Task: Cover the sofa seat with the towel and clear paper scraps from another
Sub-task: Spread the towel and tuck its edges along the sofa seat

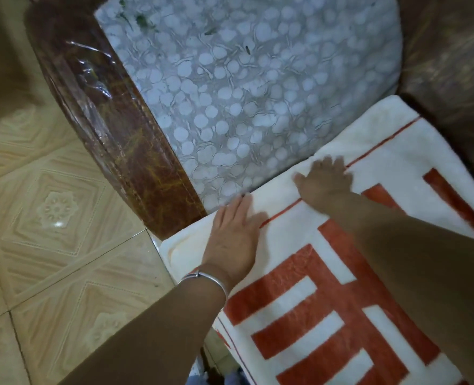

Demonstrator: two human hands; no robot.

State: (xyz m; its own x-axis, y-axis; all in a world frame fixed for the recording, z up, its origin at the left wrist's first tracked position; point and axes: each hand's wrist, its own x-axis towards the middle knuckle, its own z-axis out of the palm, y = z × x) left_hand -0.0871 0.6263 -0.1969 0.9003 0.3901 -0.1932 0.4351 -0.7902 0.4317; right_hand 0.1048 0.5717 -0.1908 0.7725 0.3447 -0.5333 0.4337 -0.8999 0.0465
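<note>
Lying across the lower right of the frame, the cream plush towel with rust-red bands (327, 287) covers one seat, both hands pressed flat on it, fingers spread: left hand (234, 240) by its edge, right hand (324, 182) further up. Above sits a grey-white seat cushion with round dots (244, 93), dark specks near its top too small to identify. A brown plastic-wrapped sofa front (113, 115) borders beige patterned floor tiles (41, 207); the towel runs off the frame's bottom right.

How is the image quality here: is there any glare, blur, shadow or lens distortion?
In the head view, glare sits on a floor tile and on the plastic film over the sofa front edge; the right hand is motion-blurred and shaded, the left hand sharper; the wide lens bends the sofa edge; light is dim and warm.
</note>
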